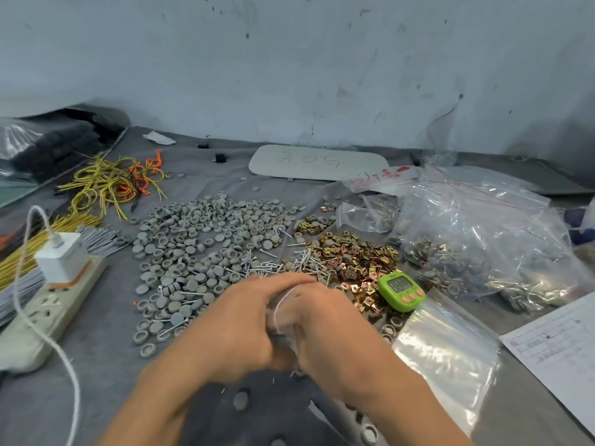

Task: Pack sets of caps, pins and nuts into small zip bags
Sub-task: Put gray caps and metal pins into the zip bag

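My left hand (238, 323) and my right hand (325, 329) meet at the table's middle front and together pinch a small clear zip bag (280, 312), mostly hidden between them. Its contents cannot be made out. Beyond the hands spreads a wide heap of grey round caps (199, 246). A scatter of silver pins (289, 265) lies just past my fingers. To the right of the pins sits a pile of gold and copper square nuts (357, 259).
A green timer (401, 289) stands by the nuts. A stack of empty zip bags (444, 352) and a paper sheet (560, 342) lie right. Large bags of packed sets (476, 239) fill the far right. A power strip with charger (54, 284) and wire bundles (109, 185) lie left.
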